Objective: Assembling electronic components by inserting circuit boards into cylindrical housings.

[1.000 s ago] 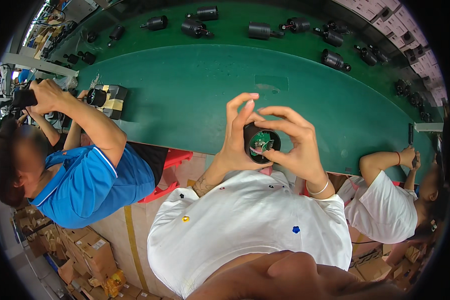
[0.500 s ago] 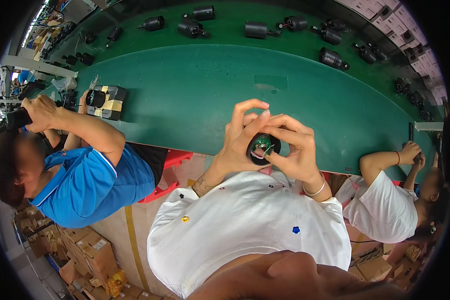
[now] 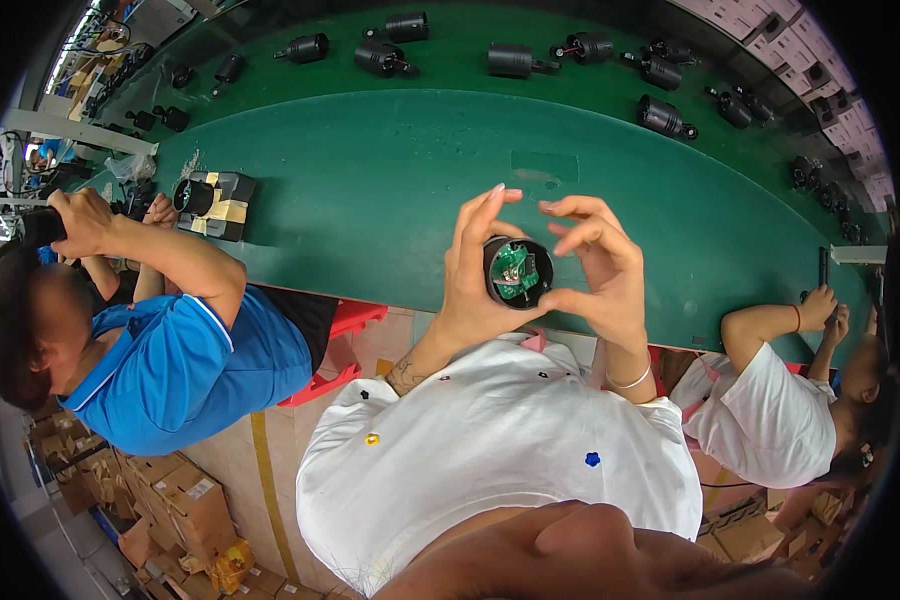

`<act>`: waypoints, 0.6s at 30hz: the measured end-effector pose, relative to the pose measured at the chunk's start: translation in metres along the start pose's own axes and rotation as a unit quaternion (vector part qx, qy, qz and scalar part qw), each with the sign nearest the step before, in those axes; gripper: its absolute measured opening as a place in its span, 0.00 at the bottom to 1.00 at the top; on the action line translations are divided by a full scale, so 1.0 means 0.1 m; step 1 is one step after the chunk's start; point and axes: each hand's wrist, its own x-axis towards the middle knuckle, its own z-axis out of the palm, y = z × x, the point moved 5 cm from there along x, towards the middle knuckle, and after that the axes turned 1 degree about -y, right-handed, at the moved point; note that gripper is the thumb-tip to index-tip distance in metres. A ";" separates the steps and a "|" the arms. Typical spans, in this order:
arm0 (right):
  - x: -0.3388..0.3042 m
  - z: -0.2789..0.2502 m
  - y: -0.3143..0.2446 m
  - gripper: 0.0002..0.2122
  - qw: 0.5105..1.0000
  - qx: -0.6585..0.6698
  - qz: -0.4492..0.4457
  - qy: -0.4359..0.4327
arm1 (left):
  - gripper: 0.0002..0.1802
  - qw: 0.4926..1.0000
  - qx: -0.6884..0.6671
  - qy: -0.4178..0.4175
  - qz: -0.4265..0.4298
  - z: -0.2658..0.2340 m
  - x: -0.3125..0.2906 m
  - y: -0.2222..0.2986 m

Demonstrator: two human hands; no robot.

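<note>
A round black housing (image 3: 543,262) is held up just over the near edge of the green table, its open end facing me. Inside it sits a green circuit board (image 3: 517,281) with small parts and what looks like a bit of wire. My left hand (image 3: 465,275) wraps round the housing's left side, thumb passing below it. To its right, my right hand (image 3: 612,275) has its fingers spread and curved, apart from the housing. The right thumb tip is at the lower right rim; whether it presses there I cannot tell.
Several black cylindrical units (image 3: 511,60) lie along the far strip of the green table (image 3: 370,190). At left, a person in blue (image 3: 185,370) works near a taped black block (image 3: 232,205). Another person in white (image 3: 770,420) sits at right. Cardboard boxes (image 3: 185,500) stand behind, lower left.
My right fingers have come away from the housing and spread open to the right. The housing has turned slightly in my left hand, showing more of the circuit board.
</note>
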 end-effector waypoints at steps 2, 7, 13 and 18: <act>-0.03 -0.03 0.03 0.13 1.000 -0.028 -0.013 -0.004 | 0.56 1.000 -0.003 0.002 -0.010 0.04 -0.01 0.00; -0.06 -0.07 0.07 0.11 0.999 -0.051 -0.016 0.006 | 0.53 1.000 0.004 -0.009 -0.011 0.10 -0.02 -0.01; -0.07 -0.09 0.14 0.09 0.999 -0.025 0.018 0.027 | 0.50 0.998 0.049 -0.016 0.019 0.14 -0.01 0.02; -0.08 -0.13 0.21 0.09 0.997 0.028 0.056 0.035 | 0.50 0.995 0.081 -0.033 0.054 0.17 0.01 0.02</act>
